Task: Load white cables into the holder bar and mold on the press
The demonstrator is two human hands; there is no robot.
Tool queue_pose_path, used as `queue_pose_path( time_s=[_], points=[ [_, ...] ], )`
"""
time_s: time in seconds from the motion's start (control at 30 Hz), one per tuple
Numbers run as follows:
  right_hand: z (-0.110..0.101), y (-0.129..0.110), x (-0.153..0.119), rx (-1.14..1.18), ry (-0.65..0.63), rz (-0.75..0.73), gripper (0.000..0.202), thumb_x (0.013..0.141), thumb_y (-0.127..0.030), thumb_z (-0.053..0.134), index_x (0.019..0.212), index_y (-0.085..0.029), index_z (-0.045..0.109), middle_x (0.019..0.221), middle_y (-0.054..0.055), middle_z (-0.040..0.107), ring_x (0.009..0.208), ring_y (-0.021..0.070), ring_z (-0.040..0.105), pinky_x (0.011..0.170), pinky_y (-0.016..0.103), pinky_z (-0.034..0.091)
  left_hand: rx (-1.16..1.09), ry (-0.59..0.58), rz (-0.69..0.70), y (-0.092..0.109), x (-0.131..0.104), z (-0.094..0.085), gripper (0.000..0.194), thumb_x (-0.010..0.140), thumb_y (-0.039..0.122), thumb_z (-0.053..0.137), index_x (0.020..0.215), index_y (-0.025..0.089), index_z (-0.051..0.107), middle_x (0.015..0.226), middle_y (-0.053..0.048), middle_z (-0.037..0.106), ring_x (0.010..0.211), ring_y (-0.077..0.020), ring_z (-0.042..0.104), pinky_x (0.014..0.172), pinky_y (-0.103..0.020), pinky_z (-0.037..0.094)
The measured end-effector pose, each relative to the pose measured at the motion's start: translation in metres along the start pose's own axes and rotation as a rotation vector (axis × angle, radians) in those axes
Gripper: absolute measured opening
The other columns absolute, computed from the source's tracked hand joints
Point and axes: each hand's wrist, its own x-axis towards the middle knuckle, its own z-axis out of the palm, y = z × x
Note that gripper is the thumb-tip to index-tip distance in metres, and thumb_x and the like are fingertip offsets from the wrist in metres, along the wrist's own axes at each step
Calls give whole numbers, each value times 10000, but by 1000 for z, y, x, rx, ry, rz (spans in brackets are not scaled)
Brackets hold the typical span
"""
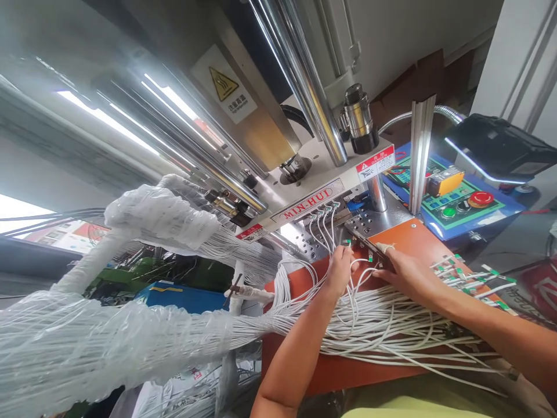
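Observation:
My left hand [338, 271] pinches a white cable just behind its small connector with a green part [347, 242]. To its right, my right hand [398, 268] grips the near end of a dark metal fixture bar [364, 242], with a pale wrap on one finger. A cable end with a green tip [371, 258] lies at that bar, between the two hands. Beneath both forearms spreads a thick bundle of white cables [383, 316] on an orange-brown board [304, 371]. Several more cables [324, 223] run into the press below its MIN-HUI plate [314, 200].
Loose cable ends with green connectors [472, 278] lie at the right of the board. A blue control panel [456, 203] with a red button [481, 199] stands behind. Steel columns [304, 81] rise above the press. Plastic-wrapped cables [108, 342] extend left over a frame.

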Motion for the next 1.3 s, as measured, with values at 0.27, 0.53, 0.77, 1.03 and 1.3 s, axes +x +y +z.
queue_pose_path(
  time_s=[0.27,0.53,0.77,1.03,1.3],
  points=[
    [4,2,0,54,23,6,433,840,-400,593,1245,-269,515,972,59,701,888,263,671,736,339,482,-85,-167,-106,9,-6,-20,296,750,429,691,873,159,689,715,13,578,526,-45,415,490,-171,294],
    [8,7,1,50,39,4,443,841,-411,598,1257,-288,510,960,49,703,880,260,670,748,338,483,85,-48,246,5,-3,-19,281,865,268,572,1126,179,519,717,21,635,530,-79,475,554,-206,376],
    [8,5,0,75,40,5,474,828,-377,616,1278,-282,501,952,44,705,870,249,668,752,329,479,304,34,400,14,-12,-11,231,836,174,610,1011,204,462,714,32,656,666,-117,624,700,-236,464],
    [7,4,0,84,28,0,476,839,-360,602,1291,-289,471,1001,55,698,915,260,665,764,336,466,452,52,454,12,-10,-15,100,866,267,616,931,199,584,823,-25,726,756,-151,674,779,-268,488],
    [7,4,1,68,41,-3,428,839,-373,596,1242,-271,497,970,56,695,885,257,668,730,324,462,344,-36,372,0,-6,-15,98,923,310,517,940,213,515,779,-3,693,650,-129,650,683,-241,497]
  ],
)
